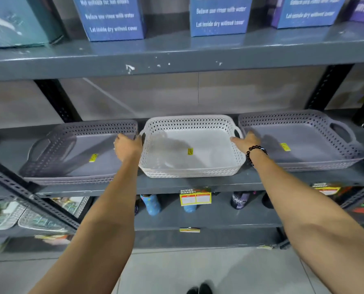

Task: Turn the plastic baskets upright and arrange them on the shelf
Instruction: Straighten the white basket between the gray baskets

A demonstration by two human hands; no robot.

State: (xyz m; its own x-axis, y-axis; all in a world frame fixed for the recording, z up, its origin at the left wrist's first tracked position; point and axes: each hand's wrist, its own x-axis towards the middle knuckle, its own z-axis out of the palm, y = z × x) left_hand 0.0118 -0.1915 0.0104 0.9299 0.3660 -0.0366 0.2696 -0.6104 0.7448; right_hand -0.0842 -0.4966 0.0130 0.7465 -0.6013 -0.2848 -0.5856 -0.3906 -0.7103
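Baskets: three on the shelf [198,183], all upright, side by side — grey basket [81,151] left, white basket [189,147] middle, grey one [300,139] right. Left hand [128,147] and right hand [243,141] grip the white basket's handles. Remaining, by my judgement: final straightening only.

Three baskets [189,145] sit side by side on the shelf [198,183].

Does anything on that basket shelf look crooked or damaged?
Nothing stands out: the left grey basket, white basket and right grey basket all sit upright in a row. The upper shelf edge has chipped paint.
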